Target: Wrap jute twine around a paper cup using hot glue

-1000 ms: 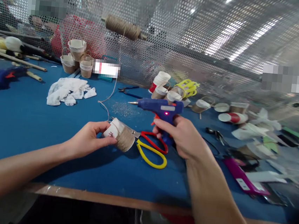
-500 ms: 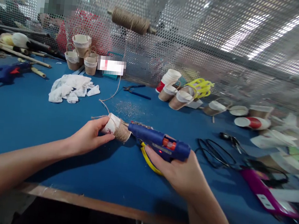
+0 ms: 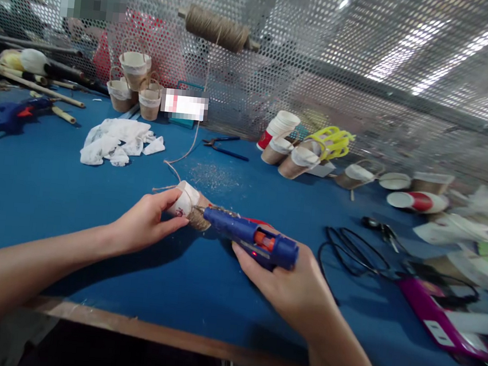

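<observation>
My left hand (image 3: 149,220) is closed on the white rim end of a small paper cup (image 3: 185,198), which lies tilted above the table. Brown twine (image 3: 199,219) is wound round the cup's other end, and a strand runs from it to a spool (image 3: 216,28) hung on the mesh. In my right hand (image 3: 285,290) is a blue hot glue gun (image 3: 248,232) with a red light lit. Its nozzle points left and meets the cup at the edge of the twine, though exact contact is hard to make out. The gun hides part of the cup's base.
Blue-handled pliers (image 3: 228,148) and a crumpled white cloth (image 3: 118,139) lie on the blue table (image 3: 100,284). Twine-covered cups (image 3: 133,74) stand back left, others (image 3: 300,162) back right. A black cable (image 3: 349,251) and purple power strip (image 3: 433,316) lie right; another glue gun (image 3: 22,113) rests left.
The glue gun in my right hand has shifted slightly left, its nozzle now nearer the white part of the cup. My left hand keeps its hold; the yellow tool beneath the gun is no longer visible.
</observation>
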The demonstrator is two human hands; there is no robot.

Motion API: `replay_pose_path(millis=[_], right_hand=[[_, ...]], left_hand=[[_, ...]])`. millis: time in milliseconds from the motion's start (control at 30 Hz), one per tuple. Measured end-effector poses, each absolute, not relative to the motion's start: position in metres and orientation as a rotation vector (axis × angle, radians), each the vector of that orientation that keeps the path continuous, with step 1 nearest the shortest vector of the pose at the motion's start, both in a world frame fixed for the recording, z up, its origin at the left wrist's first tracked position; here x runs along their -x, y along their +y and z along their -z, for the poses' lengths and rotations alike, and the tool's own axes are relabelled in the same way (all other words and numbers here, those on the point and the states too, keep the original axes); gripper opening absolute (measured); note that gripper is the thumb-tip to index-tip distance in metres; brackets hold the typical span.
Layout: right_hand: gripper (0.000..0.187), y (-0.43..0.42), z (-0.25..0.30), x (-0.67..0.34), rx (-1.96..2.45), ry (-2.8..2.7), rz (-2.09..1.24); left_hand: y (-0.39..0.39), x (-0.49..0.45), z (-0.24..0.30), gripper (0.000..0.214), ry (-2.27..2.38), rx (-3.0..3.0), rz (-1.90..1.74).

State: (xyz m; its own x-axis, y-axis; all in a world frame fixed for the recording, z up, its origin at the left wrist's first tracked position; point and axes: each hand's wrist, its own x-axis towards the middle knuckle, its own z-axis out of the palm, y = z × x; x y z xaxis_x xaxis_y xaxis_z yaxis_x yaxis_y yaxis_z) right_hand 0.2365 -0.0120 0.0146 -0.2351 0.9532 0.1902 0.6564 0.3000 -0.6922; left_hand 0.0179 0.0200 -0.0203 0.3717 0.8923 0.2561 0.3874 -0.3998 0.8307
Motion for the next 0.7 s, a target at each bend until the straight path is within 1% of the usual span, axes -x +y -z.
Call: replay_pose_path(millis=[100,533,700], right_hand=[[0.008,-0.0126,-0.0155,-0.2362,1.399,-2.023,-0.649],[0.006,-0.0126,-0.0148,-0.2361,1.329,-2.082,-0.576],[0.012,-0.0104,-0.0151,-0.2376,1.400,-2.018,-0.573]], left_hand=[[0.0201,-0.0174,0.0199,0.013,1.100,-1.956,-0.947],[0.0204,-0.0164,0.0214,0.013,1.098,-1.937,-0.944],[0.0190,-0.0158,0.0194,0.013,1.081,-1.958,-0.928]])
